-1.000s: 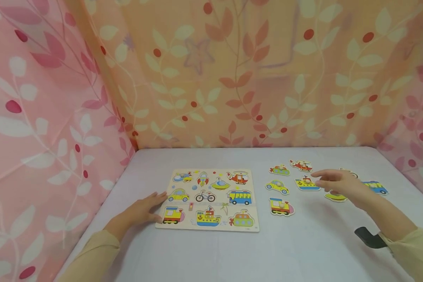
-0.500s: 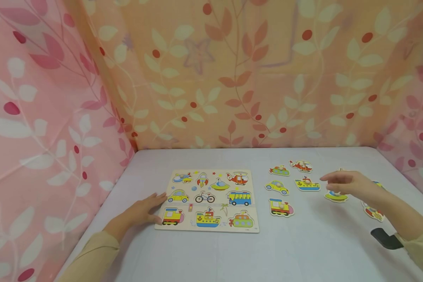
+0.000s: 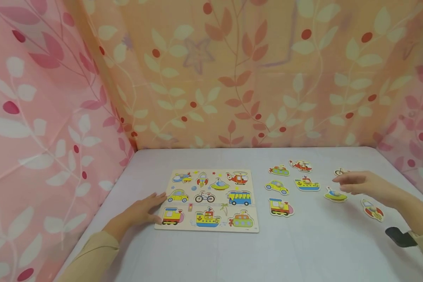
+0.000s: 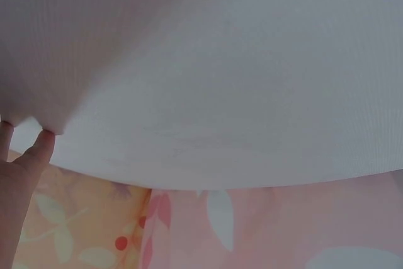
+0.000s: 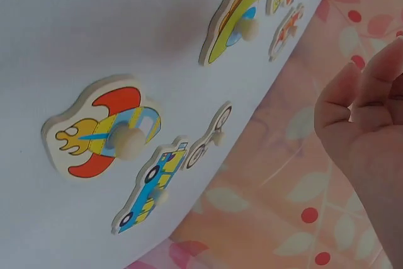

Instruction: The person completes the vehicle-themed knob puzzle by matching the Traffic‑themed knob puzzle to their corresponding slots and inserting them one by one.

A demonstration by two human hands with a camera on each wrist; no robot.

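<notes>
Head view, and look at the right grip: raised off the desk, fingers loosely bent, and it's carrying nothing!

"So what's nearest?"

"Flying saucer piece, no question! Just below the fingertips, flat on the desk and apart from them. Bicycle piece sits just beyond, partly hidden by the hand. Rocket piece? Back on the near side, close under the wrist."

"Right wrist view now: saucer knob in plain sight, clear space between it and the fingers. And there's the bus piece, right between rocket and bicycle!"

"Over to the other side! Left grip, thumb and fingers spread apart, tips at the left edge of the puzzle board. Can't tell how hard they press."

"And between board and right grip?"

"Five more pieces! Ship piece nearest those right fingers, helicopter piece farther back, then submarine piece, car piece and train piece lined up toward the board."
</notes>
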